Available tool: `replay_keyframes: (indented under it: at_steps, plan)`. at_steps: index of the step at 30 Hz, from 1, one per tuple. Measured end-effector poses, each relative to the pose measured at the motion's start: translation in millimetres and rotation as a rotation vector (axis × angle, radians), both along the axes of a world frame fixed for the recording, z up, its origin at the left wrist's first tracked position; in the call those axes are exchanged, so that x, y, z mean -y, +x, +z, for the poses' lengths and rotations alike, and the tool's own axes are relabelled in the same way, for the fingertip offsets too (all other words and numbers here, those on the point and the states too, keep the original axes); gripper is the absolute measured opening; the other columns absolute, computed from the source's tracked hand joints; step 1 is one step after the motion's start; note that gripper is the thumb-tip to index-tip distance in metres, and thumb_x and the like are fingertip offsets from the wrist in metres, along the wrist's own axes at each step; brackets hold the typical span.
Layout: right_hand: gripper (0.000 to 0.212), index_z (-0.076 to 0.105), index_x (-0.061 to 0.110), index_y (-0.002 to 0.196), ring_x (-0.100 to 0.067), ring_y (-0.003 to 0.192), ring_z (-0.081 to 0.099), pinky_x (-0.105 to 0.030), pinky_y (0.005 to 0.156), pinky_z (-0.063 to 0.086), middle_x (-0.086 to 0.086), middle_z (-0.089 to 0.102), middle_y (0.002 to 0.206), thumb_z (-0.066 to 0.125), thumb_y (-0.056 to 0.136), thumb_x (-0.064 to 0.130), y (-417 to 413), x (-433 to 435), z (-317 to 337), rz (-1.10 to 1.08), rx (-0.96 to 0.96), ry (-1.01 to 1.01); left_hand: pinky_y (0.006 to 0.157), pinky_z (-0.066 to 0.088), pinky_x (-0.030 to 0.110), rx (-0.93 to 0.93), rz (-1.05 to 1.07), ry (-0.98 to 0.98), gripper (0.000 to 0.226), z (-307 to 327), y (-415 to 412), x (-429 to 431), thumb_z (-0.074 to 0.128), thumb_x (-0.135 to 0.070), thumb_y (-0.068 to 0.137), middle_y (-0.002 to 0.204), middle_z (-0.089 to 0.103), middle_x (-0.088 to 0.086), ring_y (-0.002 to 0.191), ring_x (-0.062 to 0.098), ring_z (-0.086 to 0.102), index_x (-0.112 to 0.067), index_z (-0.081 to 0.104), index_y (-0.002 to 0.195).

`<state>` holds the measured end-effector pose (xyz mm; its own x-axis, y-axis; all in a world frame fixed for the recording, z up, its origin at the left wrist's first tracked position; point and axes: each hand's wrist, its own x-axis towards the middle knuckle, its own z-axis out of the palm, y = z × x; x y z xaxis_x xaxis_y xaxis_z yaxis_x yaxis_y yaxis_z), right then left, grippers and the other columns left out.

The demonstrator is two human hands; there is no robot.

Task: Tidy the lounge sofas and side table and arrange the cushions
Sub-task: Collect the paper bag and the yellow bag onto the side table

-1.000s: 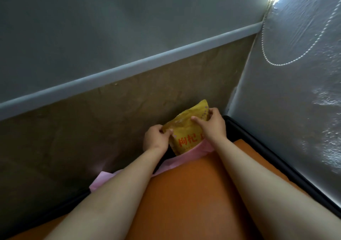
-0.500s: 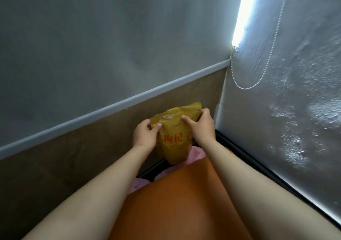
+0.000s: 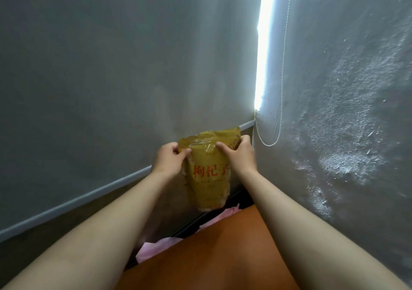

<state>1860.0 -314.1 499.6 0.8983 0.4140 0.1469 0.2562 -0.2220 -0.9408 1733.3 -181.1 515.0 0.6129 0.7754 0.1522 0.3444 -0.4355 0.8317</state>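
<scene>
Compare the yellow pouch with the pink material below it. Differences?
The yellow pouch hangs upright in the air, gripped at its top corners by the left hand and right hand; the pink material lies crumpled behind the orange cushion, no hand on it. The yellow pouch carries red characters; the pink material looks plain. Both look soft and flexible.

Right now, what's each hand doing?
Left hand: pinching the yellow pouch at its top left.
Right hand: gripping the pouch's top right.
</scene>
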Motion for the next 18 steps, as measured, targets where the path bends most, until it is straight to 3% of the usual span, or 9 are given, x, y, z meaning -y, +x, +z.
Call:
replay_keyframes:
  at_steps: [4,8,11,15,18]
  plan:
    - [0.049,0.047,0.015,0.104,-0.024,0.099,0.061,-0.039,0.087,0.051,-0.001,0.061,0.100,0.078,0.077,0.041,-29,24,34,0.009,0.024,0.047,0.070,0.050,0.042,0.021,-0.035,0.027,0.024,38,-30,17,0.067,-0.022,0.090,0.067,0.058,0.008,0.067,0.022,0.052,-0.012,0.060,0.069]
    - [0.047,0.047,0.015,0.100,-0.023,0.096,0.062,-0.043,0.087,0.052,-0.003,0.062,0.100,0.079,0.076,0.041,-64,53,64,0.010,0.055,0.069,0.079,0.055,0.055,0.042,-0.109,0.012,0.024,71,-66,37,0.067,-0.020,0.090,0.090,0.068,0.027,0.076,0.033,0.066,0.003,0.066,0.087]
    - [0.049,0.049,0.012,0.102,-0.023,0.094,0.062,-0.041,0.084,0.053,-0.004,0.063,0.100,0.079,0.076,0.041,-93,78,84,-0.009,0.077,0.069,0.078,0.056,0.056,0.047,-0.193,-0.018,0.026,96,-96,62,0.065,-0.019,0.091,0.093,0.068,0.029,0.085,0.042,0.067,0.007,0.065,0.094]
    - [0.054,0.052,0.007,0.109,-0.022,0.093,0.061,-0.037,0.080,0.052,-0.005,0.063,0.102,0.078,0.077,0.042,-140,109,111,-0.042,0.131,0.050,0.076,0.056,0.046,0.076,-0.271,-0.027,0.024,122,-142,92,0.061,-0.013,0.094,0.087,0.064,0.021,0.078,0.029,0.062,0.010,0.064,0.098]
    - [0.054,0.052,0.007,0.108,-0.020,0.090,0.059,-0.034,0.075,0.049,-0.003,0.061,0.099,0.078,0.077,0.043,-178,130,126,-0.059,0.198,0.015,0.077,0.057,0.047,0.101,-0.304,-0.033,0.022,131,-181,110,0.060,-0.013,0.094,0.092,0.066,0.023,0.084,0.034,0.065,0.009,0.064,0.098]
